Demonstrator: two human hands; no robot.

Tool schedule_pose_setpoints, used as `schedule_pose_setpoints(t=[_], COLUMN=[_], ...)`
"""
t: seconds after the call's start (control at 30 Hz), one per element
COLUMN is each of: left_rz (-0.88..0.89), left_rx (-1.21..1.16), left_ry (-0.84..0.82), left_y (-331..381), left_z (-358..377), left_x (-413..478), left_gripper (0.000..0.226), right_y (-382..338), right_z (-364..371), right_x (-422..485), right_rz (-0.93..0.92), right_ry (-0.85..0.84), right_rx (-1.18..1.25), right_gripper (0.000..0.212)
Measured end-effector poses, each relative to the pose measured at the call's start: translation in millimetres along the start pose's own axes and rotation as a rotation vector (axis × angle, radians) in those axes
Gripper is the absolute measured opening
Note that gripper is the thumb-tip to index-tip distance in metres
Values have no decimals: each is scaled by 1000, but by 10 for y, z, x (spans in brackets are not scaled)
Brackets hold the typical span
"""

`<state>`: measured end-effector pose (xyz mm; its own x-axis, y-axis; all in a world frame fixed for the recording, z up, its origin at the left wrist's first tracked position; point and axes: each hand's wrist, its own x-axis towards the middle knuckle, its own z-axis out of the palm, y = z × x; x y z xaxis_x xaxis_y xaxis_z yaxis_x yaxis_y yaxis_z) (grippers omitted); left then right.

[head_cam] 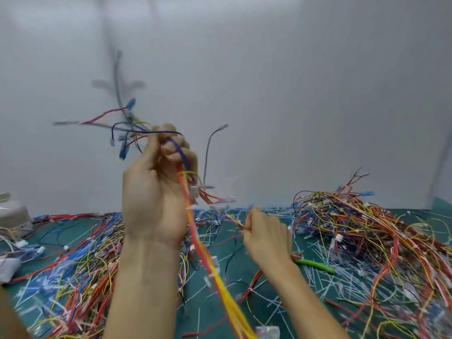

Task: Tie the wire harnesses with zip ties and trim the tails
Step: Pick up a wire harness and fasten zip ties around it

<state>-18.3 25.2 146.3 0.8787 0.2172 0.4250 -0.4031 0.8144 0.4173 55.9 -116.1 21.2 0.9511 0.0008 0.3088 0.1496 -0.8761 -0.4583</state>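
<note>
Bottom mid: 1 wire bunch (208, 260) hangs over green mat (239, 267) w/ lots of cut white tails (315, 277). 2 hands: left hand (156, 192), center, held up, fingers curled tight round the bunch; right hand (267, 238), lower right, pinches 1 thin strand (234, 220). 1 green tool (315, 265) lies by it. Behind: 2 wire piles, left pile (80, 260) & right pile (362, 228).

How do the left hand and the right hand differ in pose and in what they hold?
The left hand is raised high; the right hand is low, near the green mat. The left hand grips a thick wire bundle; the right hand pinches a thin wire. Both hold wires.
</note>
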Motion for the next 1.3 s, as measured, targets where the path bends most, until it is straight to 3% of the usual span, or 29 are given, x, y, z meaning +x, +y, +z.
schedule_pose_setpoints(t=[0.1,0.23,0.3,0.43,0.6,0.8,0.93,1.07,1.17,1.3], left_rz=[1,-16,-7,24,124,310,417,461,483,329], left_rx=[158,380,523,710,963,1198,1170,1122,1213,1292], left_ry=[-31,-13,-8,-37,43,172,218,304,350,320], left_y=[-195,-346,-400,-388,-347,-319,-232,-115,15,83], left_z=[98,98,59,-34,-177,-348,-393,-474,-583,-661], left_x=[-33,-41,-54,-31,47,104,154,194,208,202], left_gripper=[18,8,6,22,14,18,10,24,11,25], right_y=[66,79,85,100,109,124,155,206,303,357], right_z=[-66,-229,-266,-323,-389,-416,-419,-478,-531,-575], right_x=[29,47,70,115,145,170,181,174,181,182], right_rz=[115,167,124,27,23,75,137,242,339,413], right_ry=[33,49,96,157,222,155,163,202,235,220], right_rx=[180,794,937,1104,1244,1310,1321,1497,1586,1678], right_gripper=[10,29,40,63,33,35,34,31,35,34])
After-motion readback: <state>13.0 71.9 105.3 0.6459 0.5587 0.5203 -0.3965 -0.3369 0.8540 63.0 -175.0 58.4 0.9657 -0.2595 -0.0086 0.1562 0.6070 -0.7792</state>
